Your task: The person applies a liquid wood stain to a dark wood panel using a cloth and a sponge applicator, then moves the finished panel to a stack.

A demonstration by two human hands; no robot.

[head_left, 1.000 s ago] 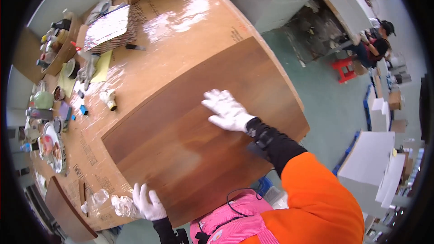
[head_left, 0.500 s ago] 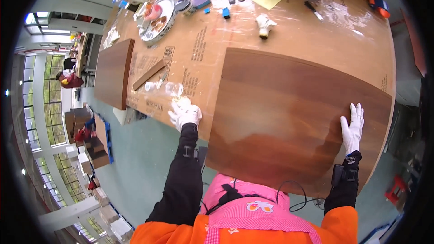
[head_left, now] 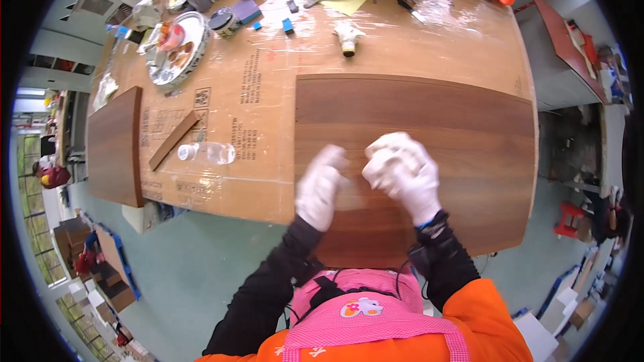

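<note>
Both my hands, in white gloves, are over a brown wood-grain panel (head_left: 463, 134) lying flat on the table. My right hand (head_left: 412, 184) is closed around a crumpled white cloth (head_left: 388, 154) near the panel's middle. Just left of it, my left hand (head_left: 320, 188) is slightly blurred, its thumb apart from loosely bent fingers and nothing visible in it. A clear plastic bottle (head_left: 220, 153) with a white cap lies on its side left of the panel. Beside the bottle is a narrow brown wood strip (head_left: 173, 141).
Cardboard covers the table (head_left: 261, 191). Another brown panel (head_left: 114, 147) rests at its left edge. Farther back are a round white tray (head_left: 190, 60) with stained contents, a dark jar (head_left: 223, 21), a small white-wrapped object (head_left: 347, 37) and a brush (head_left: 410, 10). A red stool (head_left: 569, 220) stands at right.
My left hand has moved right from beside the bottle to over the panel. My right hand has left the panel's right side for its middle and now holds the white cloth. The view has shifted.
</note>
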